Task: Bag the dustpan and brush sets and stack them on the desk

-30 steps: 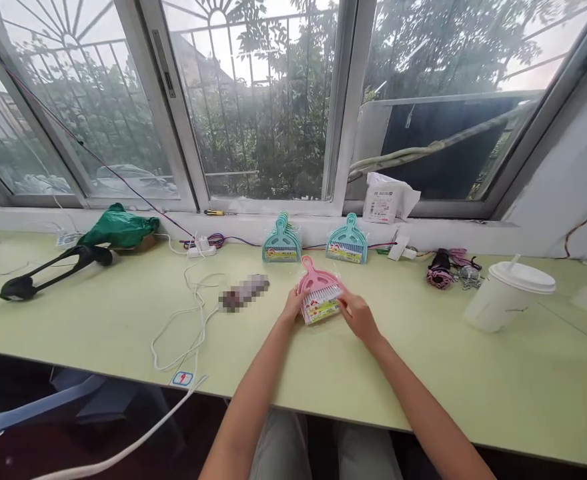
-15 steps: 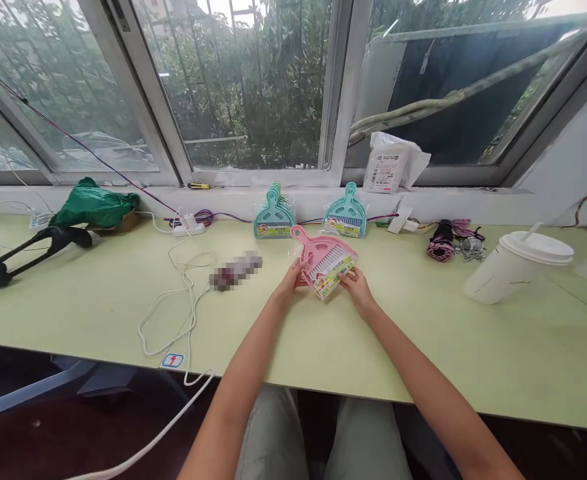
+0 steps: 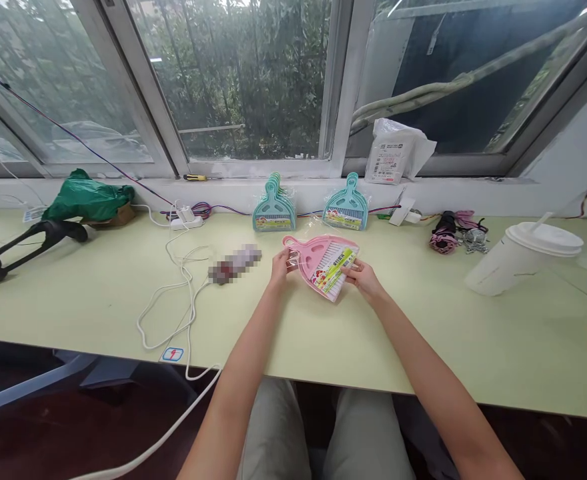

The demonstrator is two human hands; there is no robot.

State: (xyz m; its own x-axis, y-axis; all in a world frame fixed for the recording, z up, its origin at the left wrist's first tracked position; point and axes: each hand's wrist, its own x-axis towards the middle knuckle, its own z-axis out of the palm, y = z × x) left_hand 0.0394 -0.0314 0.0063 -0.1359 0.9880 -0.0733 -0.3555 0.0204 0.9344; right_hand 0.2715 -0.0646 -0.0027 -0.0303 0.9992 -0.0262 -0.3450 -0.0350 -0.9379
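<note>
We hold the pink dustpan set [image 3: 323,263] just above the tabletop [image 3: 293,333], left hand [image 3: 279,265] pinching its handle end, right hand [image 3: 366,280] gripping the bristle end. Its slick wrapper could slip from our fingers. Compared with half a second ago, we have turned it so the handle points left.

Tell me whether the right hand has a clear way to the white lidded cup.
Probably yes. The right hand holds the pink dustpan set, so it is occupied, but only bare table lies between it and the white lidded cup to its right.
</note>
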